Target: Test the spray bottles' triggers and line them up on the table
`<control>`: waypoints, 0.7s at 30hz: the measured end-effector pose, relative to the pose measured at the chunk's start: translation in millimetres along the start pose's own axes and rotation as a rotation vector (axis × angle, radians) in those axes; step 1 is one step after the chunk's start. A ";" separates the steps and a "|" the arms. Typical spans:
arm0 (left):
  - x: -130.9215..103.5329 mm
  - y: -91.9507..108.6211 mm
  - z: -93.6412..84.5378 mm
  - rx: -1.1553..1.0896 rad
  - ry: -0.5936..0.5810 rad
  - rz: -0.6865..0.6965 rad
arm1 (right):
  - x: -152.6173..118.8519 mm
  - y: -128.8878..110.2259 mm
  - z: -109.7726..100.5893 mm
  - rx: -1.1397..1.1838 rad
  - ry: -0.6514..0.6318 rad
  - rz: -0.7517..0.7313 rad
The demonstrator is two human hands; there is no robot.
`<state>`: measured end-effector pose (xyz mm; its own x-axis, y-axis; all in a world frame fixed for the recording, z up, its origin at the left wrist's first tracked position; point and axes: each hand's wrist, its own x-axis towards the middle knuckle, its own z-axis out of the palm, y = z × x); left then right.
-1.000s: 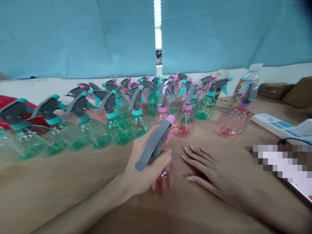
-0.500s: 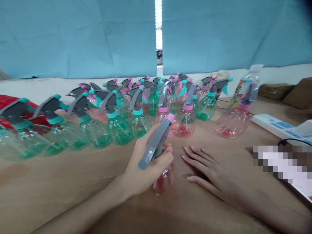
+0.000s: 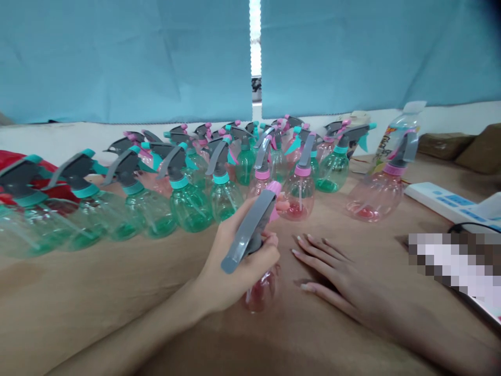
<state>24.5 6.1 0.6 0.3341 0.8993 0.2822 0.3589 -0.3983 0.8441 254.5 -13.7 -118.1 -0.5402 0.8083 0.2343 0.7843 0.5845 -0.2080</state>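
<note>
My left hand (image 3: 238, 261) is wrapped round the neck of a pink spray bottle (image 3: 261, 293) with a grey head and pink nozzle, upright on the brown table (image 3: 156, 292). One finger reaches out near the nozzle. To its right, my right hand (image 3: 336, 271) lies flat on the table with its fingers spread and nothing in it. Just beyond my hands stands another pink spray bottle (image 3: 299, 196). Green spray bottles, one of them here (image 3: 191, 209), stand in a row to the left.
Several more pink and green spray bottles fill the back. At the right are a pink spray bottle (image 3: 373, 196), a labelled clear bottle (image 3: 395, 136), a white power strip (image 3: 442, 201) and brown packages (image 3: 483, 149). Red material (image 3: 52, 177) lies at the far left.
A finger of my left hand has stretched slightly further right near the pink nozzle. Otherwise the hands and bottles stay almost in place.
</note>
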 end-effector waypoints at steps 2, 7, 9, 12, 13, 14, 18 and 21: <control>0.4 -1.2 -0.6 0.001 -0.008 0.015 | 0.1 -0.4 -0.4 0.005 0.006 -0.001; 0.5 -0.9 -1.8 -0.025 -0.002 -0.004 | 0.6 -1.2 -1.2 0.008 0.003 0.002; 0.1 1.1 -1.9 -0.048 -0.014 -0.009 | 0.6 -1.2 -1.2 0.008 0.002 0.004; -0.2 4.4 -2.2 -0.044 -0.029 -0.011 | 0.2 -1.1 -0.8 0.011 0.007 0.003; -0.2 5.1 -2.4 -0.035 -0.032 -0.013 | 0.1 -1.1 -0.6 0.017 0.012 0.005; -0.1 5.6 -2.6 -0.029 -0.031 -0.015 | 0.1 -1.1 -0.5 0.024 0.017 0.007; 0.6 5.7 -3.7 -0.048 -0.049 -0.020 | 0.5 -1.5 -1.5 0.030 0.004 0.010; 1.0 5.1 -3.8 -0.066 -0.059 -0.035 | 1.3 -1.7 -2.2 0.011 -0.013 0.006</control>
<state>23.3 5.6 6.8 0.3743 0.8992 0.2265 0.3135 -0.3526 0.8817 253.1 -13.9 -115.3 -0.5393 0.8126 0.2210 0.7842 0.5803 -0.2197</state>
